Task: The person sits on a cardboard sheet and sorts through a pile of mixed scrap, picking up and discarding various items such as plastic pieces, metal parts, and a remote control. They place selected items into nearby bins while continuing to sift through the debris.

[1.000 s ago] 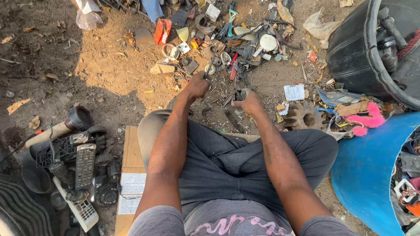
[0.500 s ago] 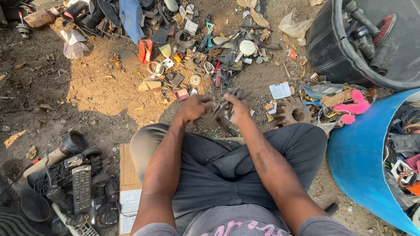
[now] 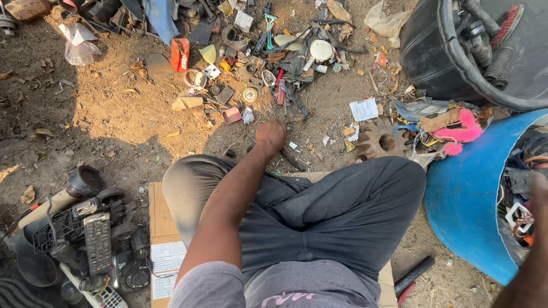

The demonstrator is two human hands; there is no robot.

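Observation:
I sit cross-legged in dark trousers on a sheet of cardboard (image 3: pixel 161 225) laid on bare dirt. My left hand (image 3: pixel 270 136) reaches forward over the ground in front of my knees, fingers curled into a fist; anything inside it is hidden. A dark rod (image 3: pixel 290 158) lies on the dirt right beside that hand. My right arm stretches out to the far right, and my right hand (image 3: pixel 539 185), blurred at the frame edge, hovers over the open blue drum (image 3: pixel 462 217) full of scrap parts.
A scatter of small metal and plastic scrap (image 3: pixel 285 63) lies ahead. A rusty gear (image 3: pixel 377 140), a white paper slip (image 3: pixel 363 109) and a pink fluffy piece (image 3: pixel 465 134) sit at right, near a black tub (image 3: pixel 434 63). Remote controls (image 3: pixel 98 242) and black parts pile at left.
Both hands were together in front, working a small dark piece. My right hand has swung away right to the blue drum; my left hand stays forward, closed.

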